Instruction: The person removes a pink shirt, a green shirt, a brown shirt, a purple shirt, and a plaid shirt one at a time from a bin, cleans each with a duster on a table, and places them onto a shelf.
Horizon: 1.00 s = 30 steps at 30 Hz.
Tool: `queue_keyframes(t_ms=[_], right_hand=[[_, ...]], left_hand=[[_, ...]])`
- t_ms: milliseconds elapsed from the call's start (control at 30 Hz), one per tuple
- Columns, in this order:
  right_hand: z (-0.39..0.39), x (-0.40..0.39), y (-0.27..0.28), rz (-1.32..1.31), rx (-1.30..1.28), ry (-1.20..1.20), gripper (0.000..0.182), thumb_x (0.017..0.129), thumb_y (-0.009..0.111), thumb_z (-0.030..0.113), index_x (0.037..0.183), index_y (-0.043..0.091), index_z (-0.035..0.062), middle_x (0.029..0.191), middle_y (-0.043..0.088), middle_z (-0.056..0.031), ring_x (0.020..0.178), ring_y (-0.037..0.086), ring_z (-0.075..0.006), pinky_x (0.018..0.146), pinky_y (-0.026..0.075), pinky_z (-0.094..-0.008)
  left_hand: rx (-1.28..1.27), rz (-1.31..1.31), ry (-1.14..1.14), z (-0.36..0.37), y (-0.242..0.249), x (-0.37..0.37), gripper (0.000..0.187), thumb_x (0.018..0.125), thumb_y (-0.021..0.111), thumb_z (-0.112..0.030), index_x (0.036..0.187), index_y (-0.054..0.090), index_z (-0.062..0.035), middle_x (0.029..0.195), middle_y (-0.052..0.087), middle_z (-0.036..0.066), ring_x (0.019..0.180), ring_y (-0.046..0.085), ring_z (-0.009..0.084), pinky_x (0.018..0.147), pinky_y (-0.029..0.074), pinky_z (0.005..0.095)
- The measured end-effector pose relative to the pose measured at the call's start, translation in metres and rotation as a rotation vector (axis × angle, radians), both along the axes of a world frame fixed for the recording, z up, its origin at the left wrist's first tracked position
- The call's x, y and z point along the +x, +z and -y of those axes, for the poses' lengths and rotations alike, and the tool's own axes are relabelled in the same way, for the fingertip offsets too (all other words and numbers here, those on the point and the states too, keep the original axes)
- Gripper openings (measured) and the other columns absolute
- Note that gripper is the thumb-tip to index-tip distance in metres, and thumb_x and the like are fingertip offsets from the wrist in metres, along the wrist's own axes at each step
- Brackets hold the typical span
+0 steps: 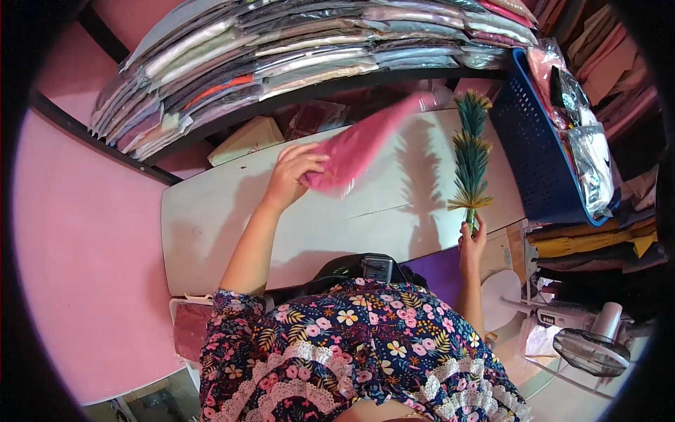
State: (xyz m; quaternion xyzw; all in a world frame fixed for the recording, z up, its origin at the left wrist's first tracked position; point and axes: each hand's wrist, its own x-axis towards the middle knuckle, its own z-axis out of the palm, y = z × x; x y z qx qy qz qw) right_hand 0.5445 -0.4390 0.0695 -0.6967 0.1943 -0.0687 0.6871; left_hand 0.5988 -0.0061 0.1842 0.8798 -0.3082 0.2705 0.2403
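Note:
My left hand [294, 172] is closed on one end of a pink cloth [365, 144], held up over the white table [330, 218]. Motion blurs the cloth, and its far end looks pale or see-through. My right hand [474, 239] grips the thin green handle of a feathery duster [471, 158], dark green with yellow tips. The duster stands upright above the table's right side, its bristly shadow falling on the surface to its left.
Stacks of plastic-wrapped folded garments [309, 53] fill the shelf behind the table. A blue basket [545, 155] of packaged items stands at the right. Below it are folded clothes [590, 243] and a fan [590, 348]. A pink wall [91, 260] bounds the left.

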Motion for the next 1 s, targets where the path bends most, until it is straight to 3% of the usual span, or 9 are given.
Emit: queue_keyframes(t_ms=[67, 133, 233, 300, 367, 467, 667, 867, 1000], right_hand=[[-0.006, 0.001, -0.010, 0.101, -0.024, 0.036, 0.043, 0.088, 0.059, 0.012, 0.127, 0.042, 0.0078, 0.072, 0.053, 0.0003, 0.048, 0.041, -0.0030, 0.041, 0.033, -0.0185], [-0.017, 0.001, -0.018, 0.130, -0.071, 0.063, 0.039, 0.089, 0.055, 0.010, 0.126, 0.043, 0.0081, 0.073, 0.055, -0.0007, 0.051, 0.045, -0.0041, 0.044, 0.036, -0.0190], [-0.037, -0.004, -0.029, 0.056, -0.181, 0.190, 0.035, 0.089, 0.055, 0.012, 0.123, 0.047, 0.0083, 0.069, 0.055, -0.0001, 0.052, 0.044, -0.0038, 0.046, 0.036, -0.0206], [-0.051, -0.012, -0.045, 0.058, -0.395, 0.363, 0.035, 0.087, 0.057, 0.013, 0.120, 0.048, 0.0085, 0.077, 0.062, -0.0108, 0.060, 0.058, -0.0190, 0.054, 0.044, -0.0295], [-0.066, -0.019, -0.050, 0.186, -0.595, 0.598, 0.037, 0.085, 0.059, 0.014, 0.120, 0.049, 0.0097, 0.089, 0.063, -0.0183, 0.075, 0.063, -0.0323, 0.065, 0.049, -0.0377], [-0.078, -0.018, -0.034, 0.135, -0.758, 0.839, 0.036, 0.083, 0.058, 0.017, 0.118, 0.051, 0.0106, 0.097, 0.062, -0.0208, 0.088, 0.060, -0.0387, 0.075, 0.049, -0.0432], [-0.092, 0.005, -0.048, 0.124, -0.593, 0.431, 0.034, 0.084, 0.057, 0.012, 0.117, 0.051, 0.0052, 0.094, 0.062, -0.0243, 0.086, 0.060, -0.0402, 0.071, 0.049, -0.0434], [-0.096, -0.006, -0.038, 0.210, -0.827, 0.970, 0.036, 0.084, 0.057, 0.020, 0.118, 0.049, 0.0113, 0.095, 0.062, -0.0220, 0.083, 0.060, -0.0404, 0.069, 0.049, -0.0466], [-0.111, 0.010, -0.038, 0.052, -0.621, 0.604, 0.033, 0.087, 0.054, 0.018, 0.118, 0.048, 0.0114, 0.090, 0.062, -0.0224, 0.080, 0.060, -0.0411, 0.068, 0.048, -0.0477]], left_hand=[[0.092, -0.042, 0.137, -0.004, -0.031, -0.011, 0.039, 0.067, 0.065, 0.004, 0.103, 0.064, -0.0116, 0.107, 0.064, 0.008, 0.112, 0.052, 0.0329, 0.099, 0.033, 0.0433], [0.120, -0.165, 0.597, -0.020, -0.095, -0.024, 0.040, 0.070, 0.064, 0.004, 0.108, 0.060, -0.0096, 0.112, 0.061, 0.010, 0.114, 0.051, 0.0317, 0.097, 0.038, 0.0431], [-0.349, -0.706, 0.665, -0.038, -0.173, -0.042, 0.035, 0.079, 0.061, -0.003, 0.113, 0.055, -0.0058, 0.109, 0.061, 0.013, 0.098, 0.060, 0.0279, 0.081, 0.049, 0.0369], [-0.482, -0.902, 0.700, -0.022, -0.176, -0.053, 0.032, 0.083, 0.060, -0.006, 0.114, 0.055, -0.0041, 0.108, 0.061, 0.014, 0.091, 0.063, 0.0253, 0.075, 0.051, 0.0335], [-0.929, -1.175, 0.767, 0.003, -0.157, -0.063, 0.028, 0.086, 0.061, -0.012, 0.112, 0.055, -0.0029, 0.101, 0.062, 0.011, 0.080, 0.064, 0.0189, 0.069, 0.051, 0.0291], [-1.143, -1.221, 0.657, -0.001, -0.182, -0.068, 0.025, 0.087, 0.061, -0.013, 0.109, 0.056, -0.0023, 0.096, 0.062, 0.008, 0.080, 0.063, 0.0170, 0.070, 0.051, 0.0267], [-1.273, -1.234, 0.702, -0.012, -0.179, -0.069, 0.022, 0.088, 0.059, -0.010, 0.108, 0.056, -0.0013, 0.093, 0.061, 0.006, 0.080, 0.062, 0.0173, 0.074, 0.052, 0.0278], [-1.335, -1.133, 0.696, -0.043, -0.181, -0.081, 0.021, 0.088, 0.057, -0.008, 0.108, 0.057, -0.0016, 0.093, 0.061, 0.006, 0.083, 0.061, 0.0148, 0.075, 0.051, 0.0275], [-1.115, -1.095, 0.787, -0.049, -0.178, -0.081, 0.024, 0.086, 0.057, -0.004, 0.109, 0.057, -0.0017, 0.094, 0.063, 0.006, 0.085, 0.062, 0.0144, 0.071, 0.050, 0.0251]])
